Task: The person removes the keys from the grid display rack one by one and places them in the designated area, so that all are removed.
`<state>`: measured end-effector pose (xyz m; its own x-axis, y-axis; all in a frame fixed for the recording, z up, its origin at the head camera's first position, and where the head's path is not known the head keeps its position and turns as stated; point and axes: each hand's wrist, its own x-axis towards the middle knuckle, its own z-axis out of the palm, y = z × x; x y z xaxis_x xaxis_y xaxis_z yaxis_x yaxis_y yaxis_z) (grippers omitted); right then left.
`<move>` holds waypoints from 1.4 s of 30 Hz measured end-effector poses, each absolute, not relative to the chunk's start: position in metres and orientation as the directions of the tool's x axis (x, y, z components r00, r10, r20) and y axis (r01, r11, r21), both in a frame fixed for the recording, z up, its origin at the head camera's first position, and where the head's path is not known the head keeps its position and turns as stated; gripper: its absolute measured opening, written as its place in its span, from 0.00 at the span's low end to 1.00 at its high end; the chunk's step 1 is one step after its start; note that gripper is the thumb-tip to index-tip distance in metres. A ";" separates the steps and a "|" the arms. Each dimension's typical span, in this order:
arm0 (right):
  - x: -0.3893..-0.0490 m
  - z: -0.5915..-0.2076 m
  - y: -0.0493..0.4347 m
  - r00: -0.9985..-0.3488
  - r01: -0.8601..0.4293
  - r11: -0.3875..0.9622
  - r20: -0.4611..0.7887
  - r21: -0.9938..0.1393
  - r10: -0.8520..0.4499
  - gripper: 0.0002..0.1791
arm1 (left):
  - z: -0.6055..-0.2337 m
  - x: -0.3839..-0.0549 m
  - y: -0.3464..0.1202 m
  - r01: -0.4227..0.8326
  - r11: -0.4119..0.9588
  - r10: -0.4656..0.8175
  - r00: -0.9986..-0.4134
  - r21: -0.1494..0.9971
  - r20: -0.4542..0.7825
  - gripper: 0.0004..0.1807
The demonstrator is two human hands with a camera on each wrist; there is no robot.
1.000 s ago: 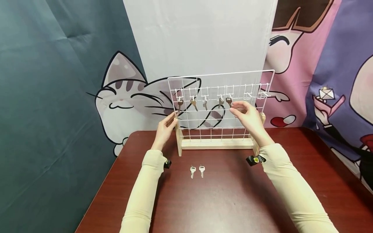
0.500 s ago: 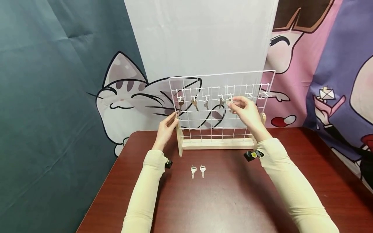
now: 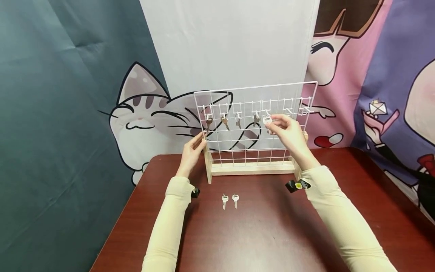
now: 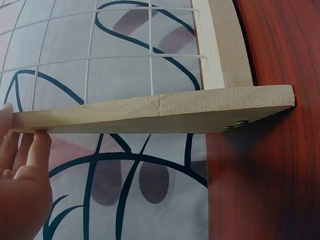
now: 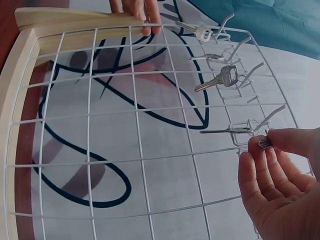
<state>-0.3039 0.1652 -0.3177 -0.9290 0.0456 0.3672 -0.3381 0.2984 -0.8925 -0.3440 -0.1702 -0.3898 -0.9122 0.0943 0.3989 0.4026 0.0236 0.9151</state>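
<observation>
My right hand (image 3: 288,131) pinches a silver key (image 3: 267,120) by its head between thumb and forefinger, right at a hook of the white wire grid rack (image 3: 257,86). In the right wrist view, most of that key is hidden by the fingertips. My left hand (image 3: 192,153) holds the rack's wooden side post (image 4: 150,112), thumb on one side and fingers on the other. Hanging from hooks to the left are several keys: a dark one (image 3: 209,121), a brassy one (image 3: 225,121), a thin-looking one (image 3: 238,121) and another (image 3: 256,119) beside the pinched key.
Two silver keys, a left one (image 3: 224,201) and a right one (image 3: 236,200), lie on the red-brown table (image 3: 251,241) before the rack. Bare hooks (image 3: 304,110) stick out at the grid's right. A printed cloth backdrop (image 3: 238,45) hangs behind.
The key at my right fingertips has turned from dark to a bright, flat face. My right hand has shifted slightly with it. The left hand keeps its hold on the post.
</observation>
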 end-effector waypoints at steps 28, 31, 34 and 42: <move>-0.278 -0.337 0.168 -0.937 -0.348 0.300 0.337 -0.888 -0.088 0.22 | -0.406 -0.358 -0.173 0.445 0.053 0.100 -0.893 0.894 0.438 0.25; -0.276 -0.342 0.167 -0.942 -0.337 0.296 0.316 -0.894 -0.116 0.22 | -0.396 -0.349 -0.172 0.428 0.048 0.114 -0.900 0.903 0.420 0.25; -0.274 -0.345 0.166 -0.944 -0.326 0.296 0.294 -0.898 -0.148 0.22 | -0.391 -0.345 -0.171 0.418 0.057 0.118 -0.905 0.907 0.410 0.26; -0.272 -0.357 0.163 -0.953 -0.290 0.300 0.246 -0.909 -0.176 0.20 | -0.390 -0.346 -0.170 0.419 0.047 0.101 -0.905 0.907 0.413 0.25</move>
